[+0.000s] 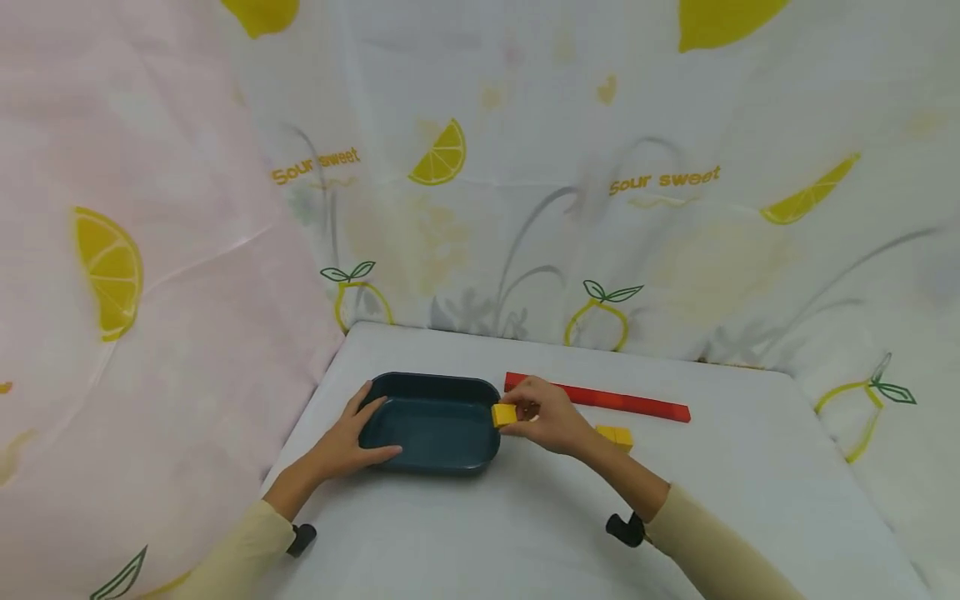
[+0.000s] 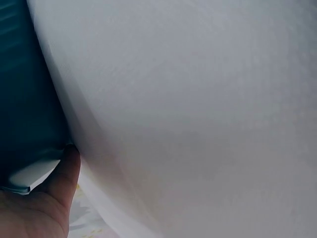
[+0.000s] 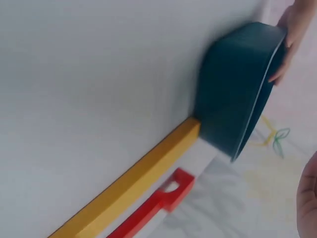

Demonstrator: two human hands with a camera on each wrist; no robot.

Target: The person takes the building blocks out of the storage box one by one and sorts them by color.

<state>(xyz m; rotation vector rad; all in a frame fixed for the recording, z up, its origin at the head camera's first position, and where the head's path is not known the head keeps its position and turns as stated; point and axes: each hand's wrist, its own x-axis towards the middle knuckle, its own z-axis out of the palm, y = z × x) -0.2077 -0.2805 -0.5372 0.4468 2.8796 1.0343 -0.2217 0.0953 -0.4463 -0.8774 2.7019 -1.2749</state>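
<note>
A dark teal rectangular dish (image 1: 431, 471) stands upright on the table, its inside facing up. My left hand (image 1: 348, 437) holds its left end, fingers over the rim and thumb (image 1: 381, 454) across the near left side. At the dish's right rim my right hand (image 1: 551, 421) pinches a yellow block (image 1: 505, 416) between thumb and fingers. More yellow (image 1: 617, 437) shows behind the right forearm. The right wrist view shows a long yellow bar (image 3: 143, 171) reaching toward the dish wall (image 3: 228, 84). That view catches only part of the right hand (image 3: 307, 198); its grip is out of frame.
Behind the right hand lies a long red bar (image 1: 630, 402); the right wrist view shows a hole near its end. White cloth covers the table (image 1: 465, 542). Lemon-printed cloth (image 1: 495, 167) hangs at the back and sides. Black wrist mounts (image 1: 626, 529) hang under both forearms.
</note>
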